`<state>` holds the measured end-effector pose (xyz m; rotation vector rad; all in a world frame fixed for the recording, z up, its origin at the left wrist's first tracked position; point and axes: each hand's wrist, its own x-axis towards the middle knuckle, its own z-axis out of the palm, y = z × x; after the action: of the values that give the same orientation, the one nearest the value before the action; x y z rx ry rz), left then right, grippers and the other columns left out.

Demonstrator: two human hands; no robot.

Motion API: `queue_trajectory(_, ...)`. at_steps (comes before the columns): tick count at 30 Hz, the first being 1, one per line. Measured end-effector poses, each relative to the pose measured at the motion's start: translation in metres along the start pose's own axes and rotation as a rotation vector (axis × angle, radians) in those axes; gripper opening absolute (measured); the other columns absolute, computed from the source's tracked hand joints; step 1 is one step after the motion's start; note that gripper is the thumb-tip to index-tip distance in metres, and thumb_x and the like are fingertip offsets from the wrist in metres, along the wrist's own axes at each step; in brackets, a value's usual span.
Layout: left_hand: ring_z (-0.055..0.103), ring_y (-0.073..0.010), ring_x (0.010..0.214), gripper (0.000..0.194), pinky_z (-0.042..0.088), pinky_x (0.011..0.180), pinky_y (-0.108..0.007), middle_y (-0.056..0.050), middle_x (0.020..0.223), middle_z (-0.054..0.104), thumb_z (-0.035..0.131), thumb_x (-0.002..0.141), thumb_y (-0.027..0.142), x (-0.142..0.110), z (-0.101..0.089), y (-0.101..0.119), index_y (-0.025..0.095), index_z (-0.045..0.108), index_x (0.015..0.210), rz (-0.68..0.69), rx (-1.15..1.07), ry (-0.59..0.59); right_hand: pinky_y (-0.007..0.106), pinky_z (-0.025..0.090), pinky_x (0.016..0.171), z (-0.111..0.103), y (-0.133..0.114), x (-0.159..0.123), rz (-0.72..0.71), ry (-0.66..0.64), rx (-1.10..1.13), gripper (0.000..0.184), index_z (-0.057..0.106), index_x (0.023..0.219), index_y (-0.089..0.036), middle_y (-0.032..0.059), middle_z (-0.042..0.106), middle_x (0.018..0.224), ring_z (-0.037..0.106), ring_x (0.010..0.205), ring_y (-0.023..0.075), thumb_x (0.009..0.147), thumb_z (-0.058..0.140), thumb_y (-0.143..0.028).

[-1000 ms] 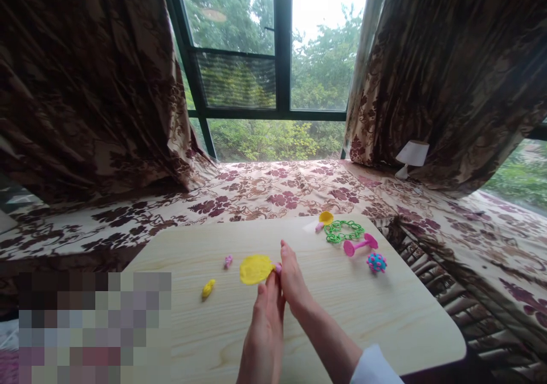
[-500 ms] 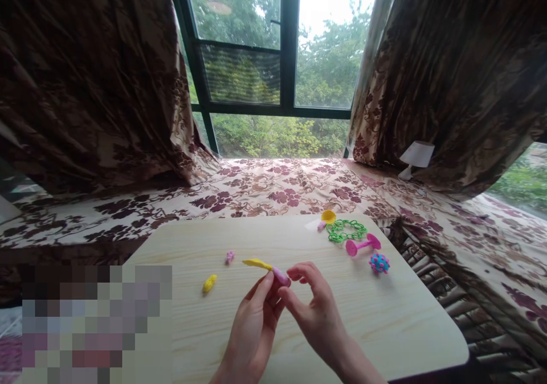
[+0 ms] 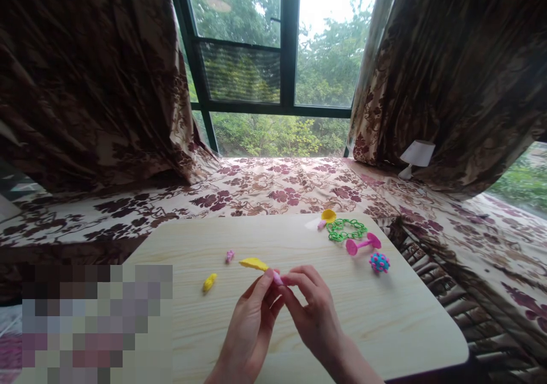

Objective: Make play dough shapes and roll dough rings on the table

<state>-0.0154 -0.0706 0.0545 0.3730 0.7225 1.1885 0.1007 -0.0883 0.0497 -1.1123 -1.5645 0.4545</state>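
Above the table's front half, my left hand (image 3: 253, 309) pinches a small modelling-clay knife (image 3: 253, 264) with a flat yellow blade and a pink handle. The blade points left, and the handle lies partly hidden behind my fingers. On the right, my right hand (image 3: 311, 301) is closed, its thumb and index finger pinching the handle's free end. A lump of yellow clay (image 3: 209, 282) and a smaller lump of pink clay (image 3: 229, 256) lie on the table to the left of the knife.
On the wood-grain table (image 3: 384, 327), a yellow-and-pink clay piece (image 3: 329, 216), a green chain (image 3: 347, 230), a pink dumbbell shape (image 3: 363, 244) and a blue ball with pink knobs (image 3: 379, 263) lie at back right. A white lamp (image 3: 417, 155) stands beyond.
My right thumb and index finger, apart beside the handle before, have closed on its end. The knife has shifted slightly left.
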Motion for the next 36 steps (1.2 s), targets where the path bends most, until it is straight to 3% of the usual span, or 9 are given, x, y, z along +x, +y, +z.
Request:
queue_trajectory(3, 0.059, -0.0134, 0.085, 0.017, 0.048, 0.078, -0.026, -0.005, 0.089, 0.065, 0.06, 0.074, 0.023, -0.001, 0.0, 0.002, 0.015, 0.065, 0.088, 0.047, 0.058, -0.05, 0.03, 0.046, 0.072, -0.001, 0.001, 0.001, 0.123, 0.002, 0.106, 0.025, 0.056, 0.102, -0.023, 0.0029, 0.06, 0.089, 0.056, 0.08, 0.0158, 0.077, 0.058, -0.02)
queue_trajectory(7, 0.059, -0.013, 0.086, 0.021, 0.046, 0.085, -0.028, -0.006, 0.092, 0.066, 0.06, 0.074, 0.023, -0.002, 0.002, 0.002, 0.014, 0.065, 0.092, 0.081, 0.094, -0.077, 0.027, 0.046, 0.067, -0.001, 0.0, 0.003, 0.224, 0.015, 0.203, 0.009, 0.058, 0.087, -0.02, 0.0012, 0.061, 0.08, 0.056, 0.072, 0.0133, 0.081, 0.054, -0.023)
queue_trajectory(14, 0.061, -0.0121, 0.083, 0.017, 0.047, 0.084, -0.025, -0.005, 0.087, 0.068, 0.065, 0.069, 0.018, -0.002, 0.002, 0.0, 0.013, 0.067, 0.086, 0.102, 0.097, -0.025, 0.027, 0.047, 0.068, 0.004, -0.003, 0.0, 0.211, 0.05, 0.26, 0.011, 0.058, 0.09, -0.02, 0.0013, 0.06, 0.08, 0.056, 0.071, 0.0134, 0.079, 0.056, -0.021)
queue_trajectory(19, 0.062, -0.0105, 0.076, 0.015, 0.05, 0.073, -0.019, -0.002, 0.079, 0.068, 0.07, 0.063, 0.014, -0.001, 0.005, -0.003, 0.015, 0.067, 0.079, 0.116, 0.08, 0.083, 0.029, 0.047, 0.07, 0.004, -0.004, 0.0, 0.091, 0.056, 0.133, 0.021, 0.06, 0.096, -0.023, 0.0035, 0.059, 0.087, 0.055, 0.078, 0.0157, 0.076, 0.057, -0.017)
queue_trajectory(27, 0.062, -0.011, 0.078, 0.016, 0.05, 0.075, -0.021, -0.004, 0.087, 0.067, 0.069, 0.065, 0.016, -0.002, 0.005, -0.005, 0.014, 0.066, 0.081, 0.07, 0.066, 0.047, 0.031, 0.046, 0.073, 0.001, -0.005, -0.002, 0.053, 0.078, 0.086, 0.012, 0.064, 0.085, -0.023, 0.0046, 0.059, 0.083, 0.055, 0.081, 0.017, 0.081, 0.052, -0.02)
queue_trajectory(32, 0.061, -0.0119, 0.079, 0.021, 0.048, 0.078, -0.023, -0.004, 0.088, 0.067, 0.068, 0.066, 0.02, 0.001, -0.001, -0.007, 0.015, 0.067, 0.086, 0.149, 0.212, 0.048, 0.03, 0.045, 0.077, -0.005, 0.005, 0.009, 0.198, 0.005, 0.198, 0.017, 0.062, 0.091, -0.021, 0.0044, 0.061, 0.089, 0.055, 0.087, 0.0165, 0.083, 0.048, -0.027)
queue_trajectory(36, 0.06, -0.0143, 0.08, 0.02, 0.045, 0.082, -0.025, -0.005, 0.087, 0.068, 0.069, 0.064, 0.022, -0.004, 0.005, -0.011, 0.013, 0.068, 0.082, 0.2, 0.392, 0.006, 0.031, 0.044, 0.08, -0.002, 0.02, 0.025, 0.429, 0.067, 0.334, 0.03, 0.057, 0.106, -0.021, 0.006, 0.06, 0.101, 0.054, 0.096, 0.0177, 0.086, 0.039, -0.033)
